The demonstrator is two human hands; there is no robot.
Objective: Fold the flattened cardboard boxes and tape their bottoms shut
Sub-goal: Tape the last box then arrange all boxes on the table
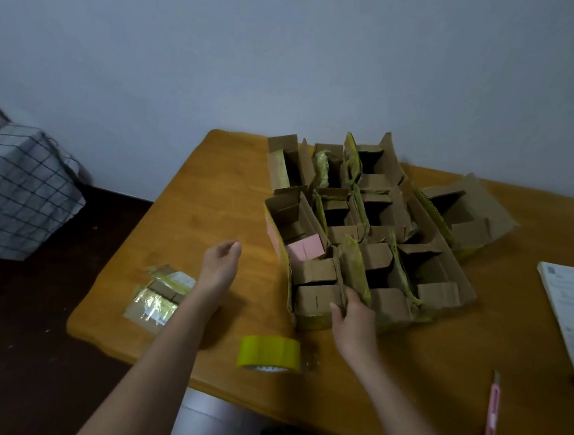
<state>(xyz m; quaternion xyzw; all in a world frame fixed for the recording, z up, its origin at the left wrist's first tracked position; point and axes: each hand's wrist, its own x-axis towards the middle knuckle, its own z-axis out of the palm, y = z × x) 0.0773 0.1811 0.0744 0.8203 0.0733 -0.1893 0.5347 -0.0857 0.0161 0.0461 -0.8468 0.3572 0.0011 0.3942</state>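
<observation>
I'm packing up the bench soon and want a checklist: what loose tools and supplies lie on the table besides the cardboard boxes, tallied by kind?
Yellow tape roll: 1
Pink utility knife: 1
Pad of printed paper: 1
Pile of used tape and cardboard scraps: 1
Total: 4

The right hand holds a box flap; the left hand hovers empty.

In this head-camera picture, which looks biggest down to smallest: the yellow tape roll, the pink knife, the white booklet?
1. White booklet, though cut off by the frame edge.
2. Yellow tape roll.
3. Pink knife, long but thin; close to the roll, so that order is unsure.
</observation>
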